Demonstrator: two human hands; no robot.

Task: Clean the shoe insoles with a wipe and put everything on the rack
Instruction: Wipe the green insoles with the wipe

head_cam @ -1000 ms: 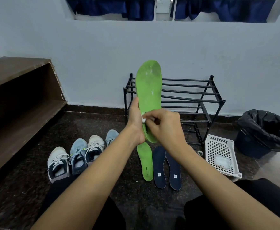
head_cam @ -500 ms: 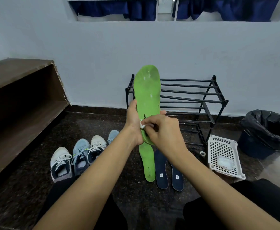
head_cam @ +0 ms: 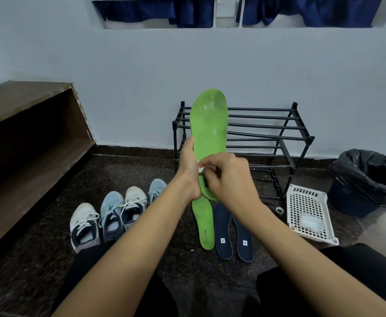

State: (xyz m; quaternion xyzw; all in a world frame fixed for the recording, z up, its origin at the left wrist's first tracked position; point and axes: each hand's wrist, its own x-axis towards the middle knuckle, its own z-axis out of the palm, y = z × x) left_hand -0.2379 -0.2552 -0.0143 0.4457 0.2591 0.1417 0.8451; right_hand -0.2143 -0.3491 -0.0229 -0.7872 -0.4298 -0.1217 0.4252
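Observation:
My left hand [head_cam: 188, 170] grips a green insole [head_cam: 210, 124] by its heel end and holds it upright in front of the black rack [head_cam: 267, 133]. My right hand [head_cam: 227, 179] pinches a small white wipe [head_cam: 201, 168] against the insole's lower part. A second green insole [head_cam: 204, 225] lies flat on the floor below. Beside it lie two dark blue insoles [head_cam: 233, 234]. Pale smudges show near the toe of the held insole.
Several sneakers [head_cam: 114, 213] stand in a row on the dark floor at the left. A white plastic basket [head_cam: 308, 213] with a white wad in it sits right of the rack. A bin with a black bag [head_cam: 370, 179] stands far right. A brown wooden shelf [head_cam: 27, 145] runs along the left.
The view has shifted, so the held insole sits a little lower against the rack. My right hand keeps the wipe at the insole's lower part, with small movement.

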